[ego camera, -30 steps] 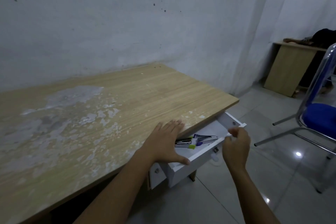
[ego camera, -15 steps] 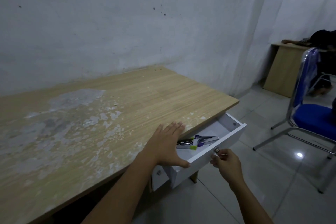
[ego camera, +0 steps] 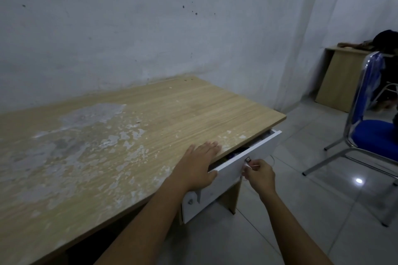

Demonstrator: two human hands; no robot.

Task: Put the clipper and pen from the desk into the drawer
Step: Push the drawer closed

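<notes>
Closing the drawer (ego camera: pixel 254 153) is, we judge, the step in hand. Our right hand (ego camera: pixel 259 175) has its grip pinched on something small at the knob (ego camera: pixel 247 159), perhaps a key. Our left hand (ego camera: pixel 197 163) lies flat, fingers spread, on the counter (ego camera: pixel 133 135) just above the gap. Behind the right grip, dark shapes inside are probably the clipper and pen; we cannot tell. Next comes a straight push home. No writing reads anywhere.
</notes>
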